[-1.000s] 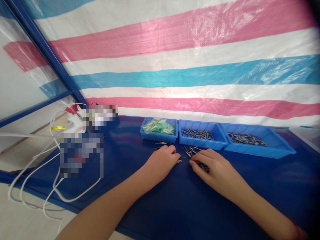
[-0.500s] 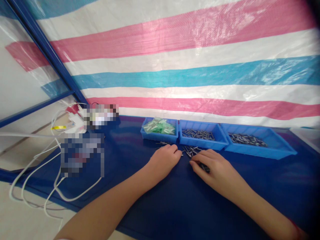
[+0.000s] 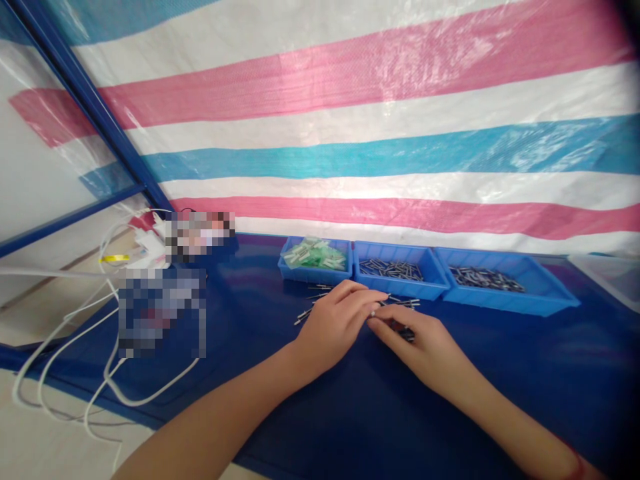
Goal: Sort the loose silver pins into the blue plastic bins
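My left hand [image 3: 337,320] lies over the loose metal pins [image 3: 304,315] on the blue table, its fingers bent and reaching toward the other hand. Touching or nearly touching its fingertips is my right hand [image 3: 407,330], whose thumb and index finger pinch a small pin with a pale end [image 3: 373,313]. Dark pins also show under the right palm. More loose pins [image 3: 407,303] lie just beyond the fingers. What the left fingertips hold, if anything, is hidden.
Behind the hands stand a blue bin [image 3: 315,272] with green and clear packets and two blue bins [image 3: 400,288] [image 3: 510,303] of metal pins. White cables [image 3: 150,397] loop at the left. A translucent container [image 3: 607,277] is at the right edge.
My left hand has moved right to meet my right hand, which has shifted slightly left. Pins now show left of my left hand. A pale pin end shows between the right fingertips.
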Available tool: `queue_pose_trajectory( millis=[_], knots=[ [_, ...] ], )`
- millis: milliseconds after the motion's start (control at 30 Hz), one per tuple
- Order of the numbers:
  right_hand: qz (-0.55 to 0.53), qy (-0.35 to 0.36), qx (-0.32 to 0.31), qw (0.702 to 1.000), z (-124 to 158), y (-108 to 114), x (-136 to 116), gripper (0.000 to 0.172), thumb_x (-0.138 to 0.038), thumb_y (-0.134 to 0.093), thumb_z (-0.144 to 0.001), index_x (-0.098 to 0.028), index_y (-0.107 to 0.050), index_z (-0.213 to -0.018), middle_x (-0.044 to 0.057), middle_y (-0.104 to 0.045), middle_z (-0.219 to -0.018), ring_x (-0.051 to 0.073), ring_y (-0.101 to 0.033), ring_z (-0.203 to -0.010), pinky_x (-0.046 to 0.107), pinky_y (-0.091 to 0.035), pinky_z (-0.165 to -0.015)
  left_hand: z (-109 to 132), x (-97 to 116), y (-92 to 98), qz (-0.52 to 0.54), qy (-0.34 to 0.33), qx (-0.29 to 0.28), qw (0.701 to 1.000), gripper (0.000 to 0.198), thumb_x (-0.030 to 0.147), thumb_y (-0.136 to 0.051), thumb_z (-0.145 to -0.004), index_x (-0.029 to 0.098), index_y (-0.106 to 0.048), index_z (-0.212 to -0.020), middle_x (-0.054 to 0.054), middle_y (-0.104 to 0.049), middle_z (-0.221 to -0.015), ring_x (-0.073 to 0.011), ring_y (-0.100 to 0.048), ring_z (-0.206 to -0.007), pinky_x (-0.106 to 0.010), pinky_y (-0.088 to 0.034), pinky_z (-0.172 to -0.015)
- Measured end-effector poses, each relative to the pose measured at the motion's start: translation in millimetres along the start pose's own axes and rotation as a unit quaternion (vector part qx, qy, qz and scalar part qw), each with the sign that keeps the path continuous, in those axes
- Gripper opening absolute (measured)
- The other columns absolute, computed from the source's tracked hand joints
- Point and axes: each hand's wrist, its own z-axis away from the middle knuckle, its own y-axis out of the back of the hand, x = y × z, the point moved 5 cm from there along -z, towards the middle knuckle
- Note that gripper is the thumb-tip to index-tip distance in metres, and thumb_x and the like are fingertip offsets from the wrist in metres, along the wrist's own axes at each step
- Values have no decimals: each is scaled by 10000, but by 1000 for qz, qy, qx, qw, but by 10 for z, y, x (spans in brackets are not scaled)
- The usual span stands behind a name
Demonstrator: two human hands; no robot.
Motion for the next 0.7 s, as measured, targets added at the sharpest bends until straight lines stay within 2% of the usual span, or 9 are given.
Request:
queue_pose_trajectory(
  millis=[167, 333, 500, 600, 700],
  knots=[
    [-107, -64, 44, 991, -5, 102, 39, 249, -407, -549, -858, -195, -674, -824, 34, -691, -820, 159, -623, -697, 254, -504, -607, 19, -109, -25, 78, 78, 31, 993, 272, 250, -416, -950, 182, -610, -1128, -57, -627, -985, -123, -631, -799, -265, -525, -814],
    [-164, -89, 126, 974, -2, 203, 69, 217, -405, -619, -806, -194, -664, -784, 31, -676, -737, 158, -614, -650, 257, -515, -588, 58, -127, -167, 109, 109, -15, 988, 294, 236, -470, -921, 183, -558, -1197, -48, -662, -966, -151, -629, -870, -274, -513, -815],
    [-149, -69, 126, 978, 20, 189, 52, 179, -380, -619, -811, -209, -660, -780, 28, -676, -780, 162, -629, -707, 257, -525, -630, 57, -54, -237, 130, 121, -76, 981, 240, 302, -508, -910, 169, -624, -1074, -48, -681, -981, -155, -625, -876, -254, -495, -794],
    [-141, -64, 123, 980, 26, 179, 70, 169, -373, -623, -811, -210, -654, -780, 29, -670, -790, 161, -625, -709, 258, -523, -624, 44, -42, -214, 116, 130, -74, 982, 205, 283, -512, -908, 159, -661, -977, -41, -681, -907, -145, -618, -816, -246, -480, -768],
    [-150, -58, 127, 979, 27, 167, 83, 158, -362, -620, -817, -208, -640, -788, 29, -661, -793, 160, -625, -715, 264, -525, -638, 51, -49, -220, 131, 137, -73, 979, 211, 298, -524, -903, 145, -657, -965, -42, -669, -886, -135, -612, -791, -228, -476, -733]
  ],
)
